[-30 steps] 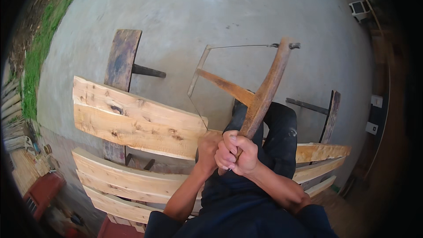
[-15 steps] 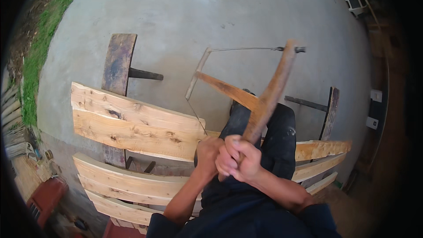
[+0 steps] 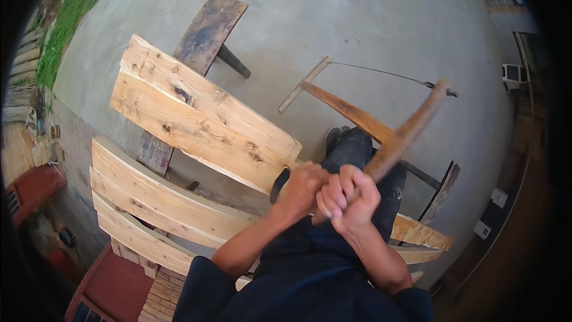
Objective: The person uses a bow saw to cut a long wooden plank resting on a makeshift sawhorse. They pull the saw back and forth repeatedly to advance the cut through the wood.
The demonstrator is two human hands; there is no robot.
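Observation:
A wooden frame saw [image 3: 351, 112] extends up and to the right from my hands, with a thin cord strung across its far side. My right hand [image 3: 350, 200] is wrapped round the lower part of its thick curved end bar. Beside it, my left hand [image 3: 305, 189] is closed in a fist at the same end of the saw; what lies inside its fingers is hidden. The blade cannot be made out clearly. Left of my hands lies a wide pale board [image 3: 196, 113] with knots, its near end close to my left fist.
A dark worn bench [image 3: 211, 27] supports the wide board; another bench [image 3: 440, 194] stands at right. Several more pale boards [image 3: 161, 203] lie nearer me. Dark red chairs [image 3: 116, 283] stand at lower left. My trousered legs [image 3: 351, 149] are beyond my hands, above the concrete floor [image 3: 333, 12].
The view has turned, so the boards and benches slant more steeply. My hands and the saw appear farther right. Both hands keep their closed grip at the saw's end.

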